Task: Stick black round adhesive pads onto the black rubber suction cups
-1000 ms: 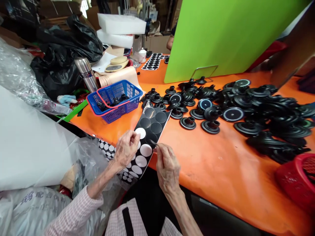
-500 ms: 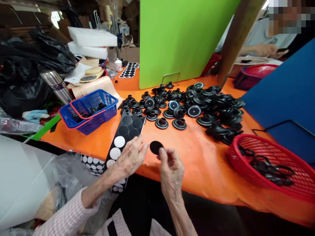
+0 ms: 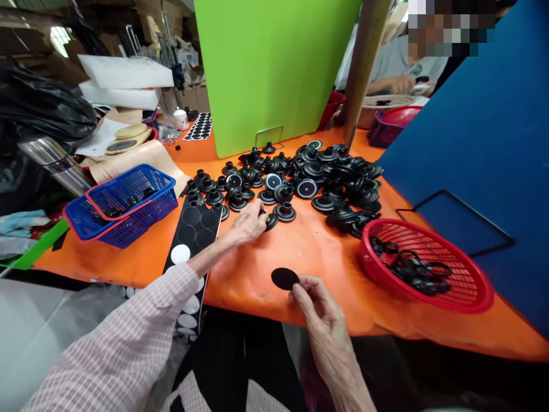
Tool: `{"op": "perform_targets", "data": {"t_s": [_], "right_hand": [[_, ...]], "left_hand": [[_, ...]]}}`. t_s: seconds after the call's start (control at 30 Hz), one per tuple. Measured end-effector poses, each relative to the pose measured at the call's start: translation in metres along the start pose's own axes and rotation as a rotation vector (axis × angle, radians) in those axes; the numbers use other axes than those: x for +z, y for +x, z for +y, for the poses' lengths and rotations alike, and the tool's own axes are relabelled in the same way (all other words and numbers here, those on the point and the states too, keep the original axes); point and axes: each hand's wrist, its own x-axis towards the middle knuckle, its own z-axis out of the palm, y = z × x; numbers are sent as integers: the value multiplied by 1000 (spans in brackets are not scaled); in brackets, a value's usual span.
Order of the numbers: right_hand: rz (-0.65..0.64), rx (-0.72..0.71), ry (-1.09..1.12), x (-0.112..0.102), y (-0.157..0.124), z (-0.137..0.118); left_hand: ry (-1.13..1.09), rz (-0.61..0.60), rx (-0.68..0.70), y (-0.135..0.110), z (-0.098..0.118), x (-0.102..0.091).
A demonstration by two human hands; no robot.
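Between the thumb and fingers of my right hand (image 3: 321,309) is a round black sticker (image 3: 285,278), held by its edge above the table front. My left hand (image 3: 249,223) reaches forward to the near side of the pile, its fingers closed on a black round base (image 3: 271,221) with a short neck, tilted under the fingertips. Many similar black round bases (image 3: 285,212) stand or lie heaped behind it, some showing pale-ringed undersides. Beneath my left forearm lies a black sticker sheet (image 3: 189,226) with white circles where stickers are peeled off; my sleeve covers part of it.
A red basket (image 3: 366,263) with black rings stands at the right. Blue baskets (image 3: 128,229) with small black parts are at the left. Green (image 3: 274,68) and blue (image 3: 484,149) panels rise behind and to the right. Beyond the post (image 3: 364,68), another person works.
My left hand has left the sticker sheet, moved forward to the pile and closed on a base. My right hand still holds the sticker, now lower. The view has turned right.
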Motion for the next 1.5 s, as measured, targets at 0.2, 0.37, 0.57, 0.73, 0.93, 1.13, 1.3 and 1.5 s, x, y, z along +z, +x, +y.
{"op": "perform_targets", "data": {"t_s": [0.2,0.37,0.57,0.73,0.93,1.13,1.3,1.5], "right_hand": [[26,-179,-154,-5,-1,-8],[-41,-174,-38,5,-9,-17],[-123,122,203,22,-14,-18],[-95,82,190,38,-15,-6],[-68,76,167,53,-21,-1],[-92,64,195,57,-21,3],[-87,68,176,59,-21,5],[-58,62,142,61,-21,6]], "left_hand": [[-910,-196,-456,-71,-6,-19],[-1142,-143,-425,-120,-28,-21],[-978,-157,-283,-148,-41,-21],[-976,-178,-258,-157,-49,-20],[-1020,-190,-251,-161,-57,-18],[-1043,-185,-250,-163,-60,-17],[-1061,-176,-249,-163,-64,-17],[-1046,-153,-292,-163,-61,-17]]}}
